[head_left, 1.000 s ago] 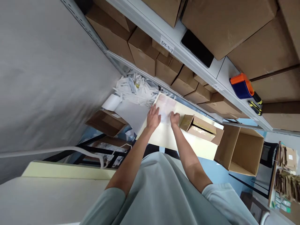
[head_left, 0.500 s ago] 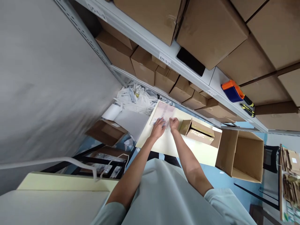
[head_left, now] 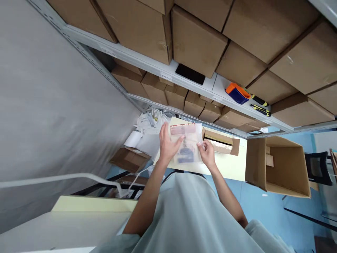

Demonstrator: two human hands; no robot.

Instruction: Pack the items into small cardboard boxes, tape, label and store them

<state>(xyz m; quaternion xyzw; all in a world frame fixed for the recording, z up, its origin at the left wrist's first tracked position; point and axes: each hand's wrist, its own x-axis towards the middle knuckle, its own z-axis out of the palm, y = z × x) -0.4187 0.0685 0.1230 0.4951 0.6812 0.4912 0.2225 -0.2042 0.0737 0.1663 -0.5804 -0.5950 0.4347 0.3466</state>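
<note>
Bag (head_left: 186, 147) of clear film sits between both hands, held above the left end of a cream table (head_left: 229, 167). Inside it a pink strip lies at the far end and a blue patch nearer the person; what they are is too blurred to tell. The left hand (head_left: 166, 147) grips the bag's left edge: its fingers (head_left: 163, 130) run straight up along that edge, loosely apart, and the thumb lies across the front just below the pink strip. The right hand (head_left: 208, 154) pinches the right edge near the middle, fingertips (head_left: 203, 146) drawn together on the film.

Just right of the bag, a small open box (head_left: 221, 142) lies on the table. Farther right a large open carton (head_left: 280, 168) stands on its side past the table's end. Paper scraps (head_left: 149, 119) are heaped at the far left. On the shelf (head_left: 216, 84) beyond lie a black phone (head_left: 190, 73) and, to its right, an orange and blue tape dispenser (head_left: 237, 93).
</note>
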